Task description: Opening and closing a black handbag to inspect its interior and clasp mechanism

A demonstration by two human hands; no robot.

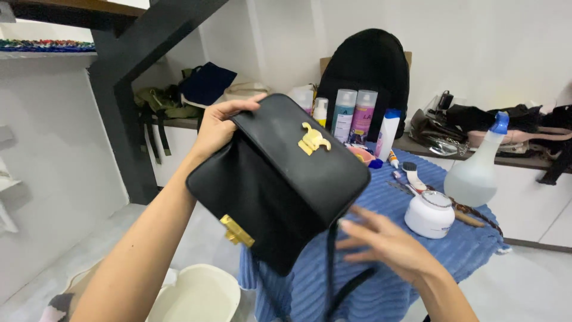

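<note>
Handbag point(280, 185) of black leather, held up in mid-air in front of you above the near edge of a table covered by a blue ribbed cloth point(417, 262). Your left hand point(217, 125) grasps the bag at its upper left corner, fingers curled over the top edge and thumb behind. The flap is lifted away from the body, so the gold clasp point(314, 139) on the flap sits well apart from the gold catch point(236, 231) low on the front. A black strap point(331, 268) hangs down from the bag. Your right hand point(387, 244) is blurred, fingers spread and loose, holding nothing, just beside the bag's lower right edge and the strap; whether it touches either, you cannot tell. On the cloth stand a white jar point(429, 214) and a clear spray bottle with a blue top point(476, 167), with several tall bottles point(354, 116) farther back. A black backpack point(366, 71) leans against the wall behind them. A white tub point(196, 295) sits on the floor below the bag.
</note>
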